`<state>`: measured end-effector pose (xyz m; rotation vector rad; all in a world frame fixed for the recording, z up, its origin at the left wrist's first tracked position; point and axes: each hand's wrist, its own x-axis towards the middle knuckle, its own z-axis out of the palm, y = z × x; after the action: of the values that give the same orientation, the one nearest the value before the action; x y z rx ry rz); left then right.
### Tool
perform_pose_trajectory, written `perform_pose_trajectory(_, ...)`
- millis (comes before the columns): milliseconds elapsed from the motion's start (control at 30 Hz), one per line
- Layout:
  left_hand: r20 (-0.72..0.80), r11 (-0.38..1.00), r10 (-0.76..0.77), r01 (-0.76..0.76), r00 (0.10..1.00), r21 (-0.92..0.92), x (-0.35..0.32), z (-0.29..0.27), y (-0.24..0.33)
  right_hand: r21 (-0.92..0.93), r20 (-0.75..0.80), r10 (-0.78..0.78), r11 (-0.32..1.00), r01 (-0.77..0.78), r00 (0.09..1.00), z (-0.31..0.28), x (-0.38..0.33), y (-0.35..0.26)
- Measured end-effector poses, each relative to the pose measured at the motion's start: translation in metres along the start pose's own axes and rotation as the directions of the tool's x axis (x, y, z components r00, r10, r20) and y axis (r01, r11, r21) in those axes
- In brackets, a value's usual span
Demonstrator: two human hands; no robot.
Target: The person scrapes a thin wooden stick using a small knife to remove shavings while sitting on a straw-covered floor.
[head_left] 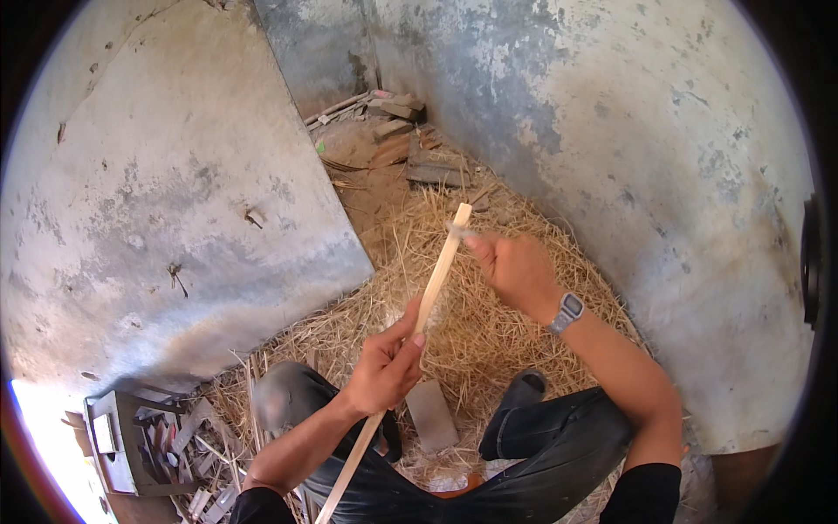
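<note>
A long thin strip of pale wood (pixel 436 279) runs diagonally from the lower middle of the view up toward the far corner. My left hand (pixel 384 367) grips it around its middle, thumb on top. Near the strip's upper end, my right hand (pixel 515 266) pinches a small blade-like tool (pixel 457 230) against the strip's edge; the tool is blurred and mostly hidden by the fingers. A grey wristwatch (pixel 567 311) sits on my right wrist. I am sitting with my knees (pixel 541 437) in dark trousers below the hands.
Dry straw (pixel 489 341) covers the ground. Rough plaster walls (pixel 175 218) close in on the left and right. Wood scraps and bricks (pixel 393 131) lie in the far corner. A small flat block (pixel 431 415) rests on the straw. A box of tools (pixel 140 437) stands at lower left.
</note>
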<state>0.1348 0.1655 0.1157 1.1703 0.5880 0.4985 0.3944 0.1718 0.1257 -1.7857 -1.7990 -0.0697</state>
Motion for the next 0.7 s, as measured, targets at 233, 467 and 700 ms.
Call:
perform_pose_trajectory(233,0.104,0.986,0.087,-0.101,0.991,0.134,-0.01,0.016,-0.002,0.039,-0.158,0.235,0.972,-0.232,0.959,-0.023,0.013,0.086)
perform_pose_trajectory(467,-0.014,0.973,0.103,-0.098,0.995,0.21,0.005,0.008,-0.008,0.056,0.083,-0.007,0.998,0.002,0.997,-0.03,-0.022,-0.011)
perform_pose_trajectory(700,-0.072,0.952,0.083,-0.058,0.994,0.301,0.002,0.007,-0.011,-0.079,0.125,-0.082,0.993,0.092,0.989,-0.007,-0.026,-0.025)
